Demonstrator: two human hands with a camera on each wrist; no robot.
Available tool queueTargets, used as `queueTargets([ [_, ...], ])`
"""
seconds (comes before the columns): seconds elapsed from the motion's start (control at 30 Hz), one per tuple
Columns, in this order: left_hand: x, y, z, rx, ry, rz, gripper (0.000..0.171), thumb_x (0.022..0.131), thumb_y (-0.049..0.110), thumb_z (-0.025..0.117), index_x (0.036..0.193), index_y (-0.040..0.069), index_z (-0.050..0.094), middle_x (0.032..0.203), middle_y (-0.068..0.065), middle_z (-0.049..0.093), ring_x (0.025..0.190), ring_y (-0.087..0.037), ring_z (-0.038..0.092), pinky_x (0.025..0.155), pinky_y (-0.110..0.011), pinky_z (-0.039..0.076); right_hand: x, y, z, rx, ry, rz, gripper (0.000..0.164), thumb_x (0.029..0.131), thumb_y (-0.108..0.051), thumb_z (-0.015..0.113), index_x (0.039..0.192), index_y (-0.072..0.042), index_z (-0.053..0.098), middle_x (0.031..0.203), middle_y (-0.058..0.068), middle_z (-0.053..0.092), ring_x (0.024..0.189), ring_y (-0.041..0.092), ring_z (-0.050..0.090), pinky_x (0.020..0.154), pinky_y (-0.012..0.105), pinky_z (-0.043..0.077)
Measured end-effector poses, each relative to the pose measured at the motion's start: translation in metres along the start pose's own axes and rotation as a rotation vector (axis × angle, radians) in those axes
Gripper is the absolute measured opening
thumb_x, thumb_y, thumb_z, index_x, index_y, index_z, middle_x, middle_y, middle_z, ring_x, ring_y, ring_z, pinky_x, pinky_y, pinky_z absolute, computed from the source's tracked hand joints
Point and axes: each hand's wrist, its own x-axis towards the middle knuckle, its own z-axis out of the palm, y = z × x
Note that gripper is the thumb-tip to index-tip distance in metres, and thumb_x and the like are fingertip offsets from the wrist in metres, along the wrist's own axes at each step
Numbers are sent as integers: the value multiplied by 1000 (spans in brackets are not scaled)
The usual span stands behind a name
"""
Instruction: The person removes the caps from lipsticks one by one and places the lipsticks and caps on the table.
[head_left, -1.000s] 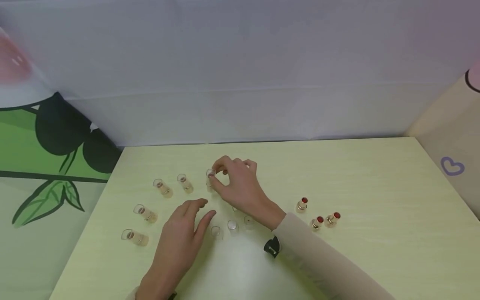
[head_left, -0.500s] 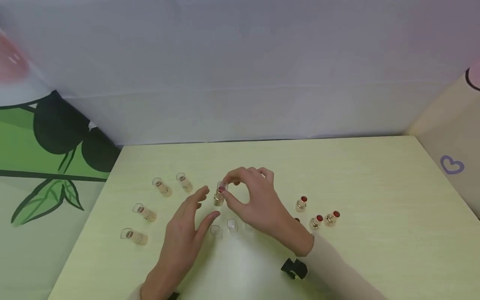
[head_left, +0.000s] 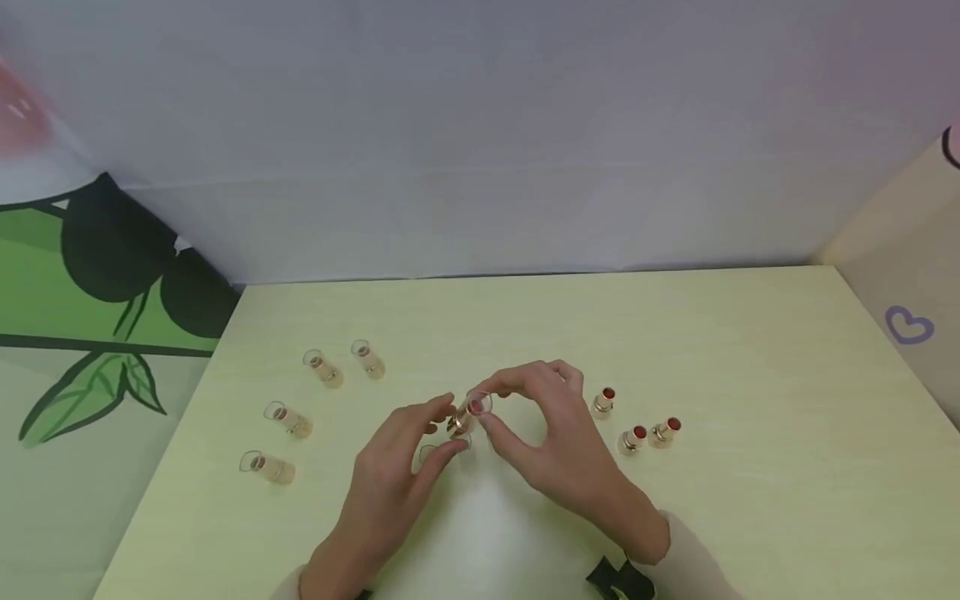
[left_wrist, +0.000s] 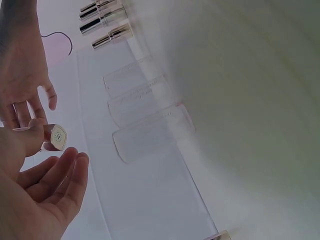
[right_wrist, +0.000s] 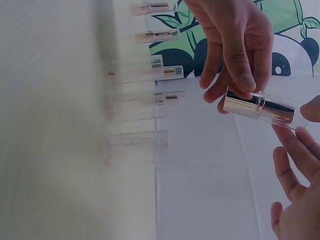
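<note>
A gold lipstick [head_left: 457, 426] in a clear cap is held up between my hands, tilted. My right hand [head_left: 558, 442] pinches the clear cap end between thumb and fingers, seen also in the right wrist view. My left hand [head_left: 386, 458] has its thumb and fingers either side of the gold base [right_wrist: 242, 106]. The left thumb overlaps the base in the right wrist view; whether the fingers grip it is unclear. In the left wrist view the base's round end face [left_wrist: 59, 137] points toward the camera. Loose clear caps [left_wrist: 137, 102] stand below my hands, partly hidden in the head view.
Several capped lipsticks [head_left: 267, 467] stand at the table's left. Three uncapped red lipsticks [head_left: 632, 439] stand right of my right hand. A pale wall sheet [head_left: 525, 225] runs along the back edge of the light table [head_left: 735, 350].
My right hand has lifted the capped lipstick from the table's middle and brought it toward me and rightward. My left hand has moved slightly right, its thumb and fingers now beside the base.
</note>
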Motion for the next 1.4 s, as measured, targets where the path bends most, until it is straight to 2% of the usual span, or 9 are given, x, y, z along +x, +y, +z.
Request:
queueTargets([
  [0.13,-1,3,3,-5,-17,17,39,95,28,77,127,7,68,113,0,73,99,-14,68,90,-18,56,-8,3,3,14,-4,-19,31,91,-6,77,117,-21,69,111,-12,74,103,8,62,106,44,28],
  [0.3,-2,5,4,3,-24,27,32,98,33,72,121,12,71,109,5,71,99,-10,66,88,-17,55,-14,6,5,25,-1,-48,31,91,-7,77,118,-20,69,114,-11,73,103,7,62,104,42,28],
  [0.37,-2,6,5,5,-28,29,33,102,40,65,119,12,71,109,6,71,99,-9,65,87,-17,54,-16,7,6,28,-1,-56,30,92,-7,77,118,-20,69,114,-10,74,103,7,62,103,41,28],
  [0.67,-5,6,4,0,-41,27,29,93,26,80,118,14,71,110,7,72,99,-8,66,87,-17,55,-20,8,9,56,-11,-60,32,92,-5,75,120,-19,66,115,-9,72,106,6,64,103,39,27],
  [0.87,-6,5,5,-13,-27,63,27,98,31,74,117,12,71,106,7,72,95,-9,66,84,-19,57,-21,8,10,38,-6,-61,39,91,-9,79,126,-18,65,110,-11,70,102,8,60,102,40,28],
  [1.07,-5,6,5,-29,-30,73,32,87,18,85,115,11,71,102,7,71,92,-8,68,83,-17,58,-20,9,10,27,-2,-88,37,90,-6,80,122,-18,67,105,-11,71,102,8,63,100,43,29],
  [1.3,-5,6,4,-29,-32,72,24,97,30,76,113,12,71,100,8,70,89,-7,66,82,-15,57,-20,9,9,6,10,-120,32,90,-10,81,118,-19,69,113,-8,74,106,10,64,100,44,30],
  [1.4,-4,6,3,-31,-26,80,24,97,28,77,113,11,71,100,7,71,88,-7,67,82,-15,57,-19,8,8,8,11,-123,31,90,-10,81,117,-19,69,115,-7,75,107,11,64,100,44,29],
])
